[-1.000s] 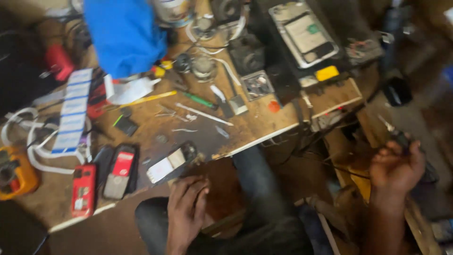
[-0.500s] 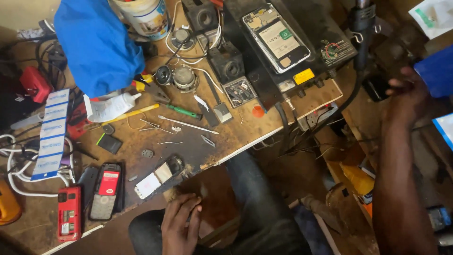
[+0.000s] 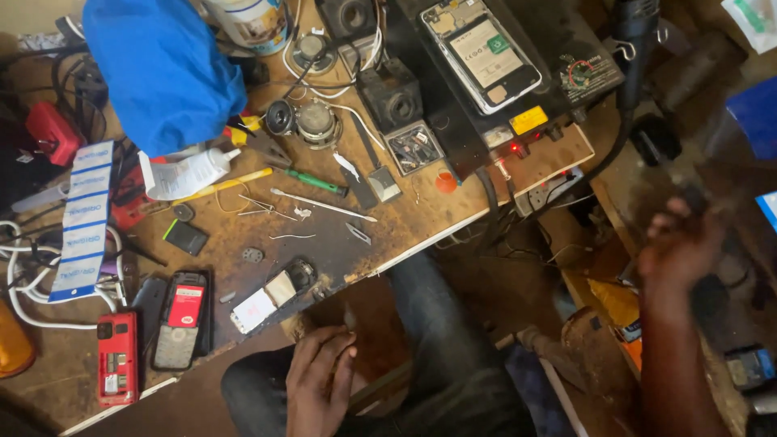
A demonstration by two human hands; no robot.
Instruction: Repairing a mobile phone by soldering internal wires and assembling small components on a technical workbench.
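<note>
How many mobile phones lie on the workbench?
4. A red phone and a black-and-red one sit at the near left edge, an opened phone nearer the left hand, a large smartphone top centre. Clutter may hide more.

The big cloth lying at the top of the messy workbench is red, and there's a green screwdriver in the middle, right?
Not quite. The head view shows the big cloth at the top of the workbench is blue, not red. The green screwdriver does lie in the middle.
</note>
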